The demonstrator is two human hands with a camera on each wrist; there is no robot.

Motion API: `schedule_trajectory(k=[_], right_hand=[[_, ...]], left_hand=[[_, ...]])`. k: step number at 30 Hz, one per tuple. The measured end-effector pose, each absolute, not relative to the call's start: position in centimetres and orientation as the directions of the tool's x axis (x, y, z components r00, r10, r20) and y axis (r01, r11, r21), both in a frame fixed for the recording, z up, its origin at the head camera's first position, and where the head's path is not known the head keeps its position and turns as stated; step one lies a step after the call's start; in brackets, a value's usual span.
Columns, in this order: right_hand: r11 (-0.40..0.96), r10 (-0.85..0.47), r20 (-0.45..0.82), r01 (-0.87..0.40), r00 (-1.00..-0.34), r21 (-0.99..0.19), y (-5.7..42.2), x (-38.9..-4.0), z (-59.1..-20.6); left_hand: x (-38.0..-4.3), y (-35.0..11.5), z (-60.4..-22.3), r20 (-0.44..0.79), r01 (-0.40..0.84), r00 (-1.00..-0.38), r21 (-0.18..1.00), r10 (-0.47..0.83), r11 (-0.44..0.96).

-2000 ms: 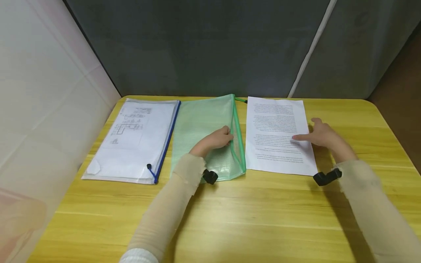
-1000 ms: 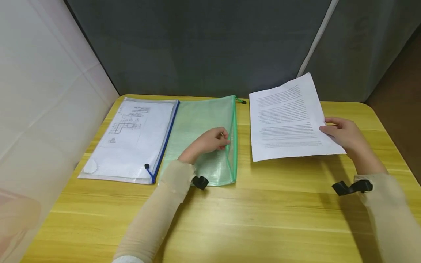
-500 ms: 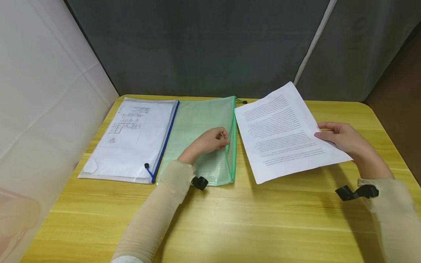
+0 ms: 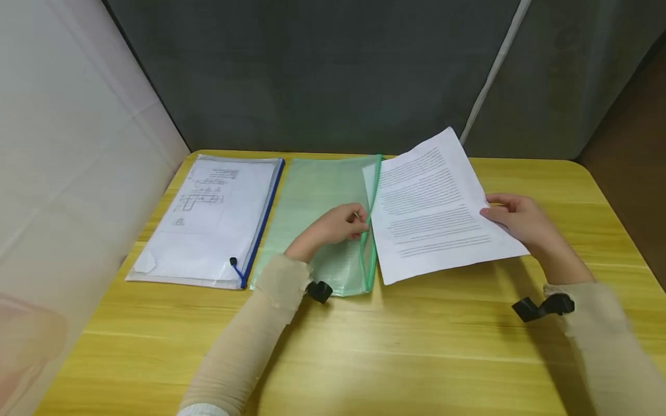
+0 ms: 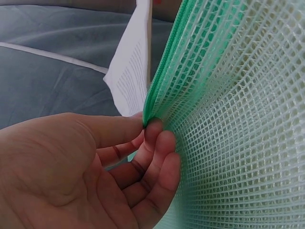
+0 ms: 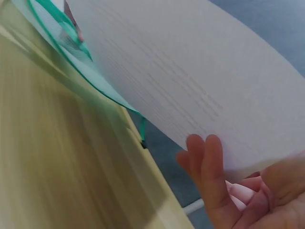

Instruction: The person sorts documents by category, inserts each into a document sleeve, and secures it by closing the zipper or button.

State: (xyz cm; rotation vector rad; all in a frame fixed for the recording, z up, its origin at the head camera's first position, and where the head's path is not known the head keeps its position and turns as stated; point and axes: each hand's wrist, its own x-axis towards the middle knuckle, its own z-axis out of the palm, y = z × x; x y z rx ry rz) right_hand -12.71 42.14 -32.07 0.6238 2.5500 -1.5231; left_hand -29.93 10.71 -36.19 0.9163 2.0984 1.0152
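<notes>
On the bench (image 4: 442,341), our L grip (image 4: 335,225) had the green pouch (image 4: 312,185) pinched by its edge, our R grip (image 4: 520,222) the printed sheet (image 4: 432,214); we'd approx. one corner in, most yet outside; blue-edged pouch (image 4: 264,222) nearby alr. w/ drawing (image 4: 203,202) inside

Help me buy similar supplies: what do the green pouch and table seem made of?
Green pouch: probably flexible plastic, translucent, slightly glossy; a mesh grid shows up close.
Table: wood or printed laminate, satin; grain streaks and a soft highlight show.
</notes>
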Motion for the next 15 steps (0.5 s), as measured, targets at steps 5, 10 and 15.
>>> schedule_trajectory(k=[5, 10, 15], right_hand=[[0.368, 0.324, -0.246, 0.361, -0.914, -0.857, 41.0, -12.9, -33.2], [0.38, 0.355, -0.175, 0.312, -0.918, -0.871, 40.1, -13.0, -33.8], [0.468, 0.386, -0.098, 0.287, -0.917, -0.836, 39.2, -13.2, -34.0]], left_hand=[[-29.7, 10.8, -36.2, -0.237, 0.32, -0.562, 0.821, 0.792, 0.472], [-29.5, 10.9, -36.1, -0.249, 0.316, -0.572, 0.812, 0.782, 0.49], [-29.3, 11.1, -36.1, -0.251, 0.307, -0.584, 0.812, 0.772, 0.497]])
